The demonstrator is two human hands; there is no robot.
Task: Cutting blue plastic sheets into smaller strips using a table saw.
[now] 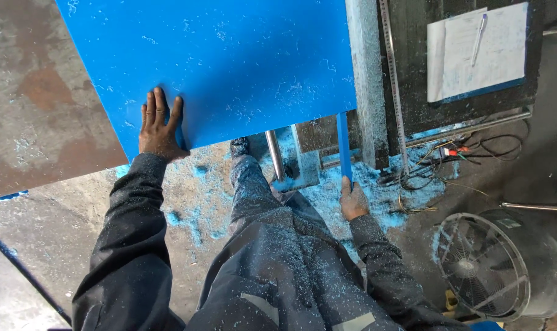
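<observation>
Blue sheet: lay flat on the saw table — your left hand, fingers spread, pressed its near edge.
Offcut strip: seemingly already severed; your right hand gripped its end.
Left: strip not yet cleared.

We see our left hand stretched out far and to the left, palm down, fingers spread and pressed flat, the arm nearly straight in a dark, dust-flecked sleeve. Our right hand sits nearer and to the right, fingers curled closed in a grip, wrist bent slightly upward, forearm angled in from the lower right. One leg steps forward between the arms.
</observation>
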